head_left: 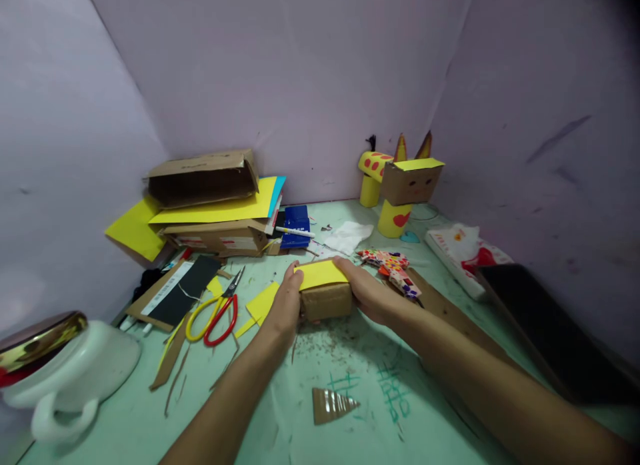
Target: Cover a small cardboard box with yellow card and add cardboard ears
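A small brown cardboard box (327,301) with yellow paper (323,274) on its top is held between both hands, near the middle of the table. My left hand (287,297) grips its left side, thumb by the yellow paper's edge. On the opposite side, my right hand (365,288) is closed around the box's right end; some of its fingers are hidden behind. Closer to me lies a cardboard triangle (333,406) with shiny tape strips. Left of my left hand are yellow paper scraps (263,303) and scissors (220,308) with one yellow and one red handle.
A white mug (95,358) stands at the left edge. Cardboard boxes and yellow sheets (215,212) are stacked at the back left. A cardboard animal figure (413,182) stands at the back right. A tissue pack (467,255) and a dark flat object (545,332) lie on the right.
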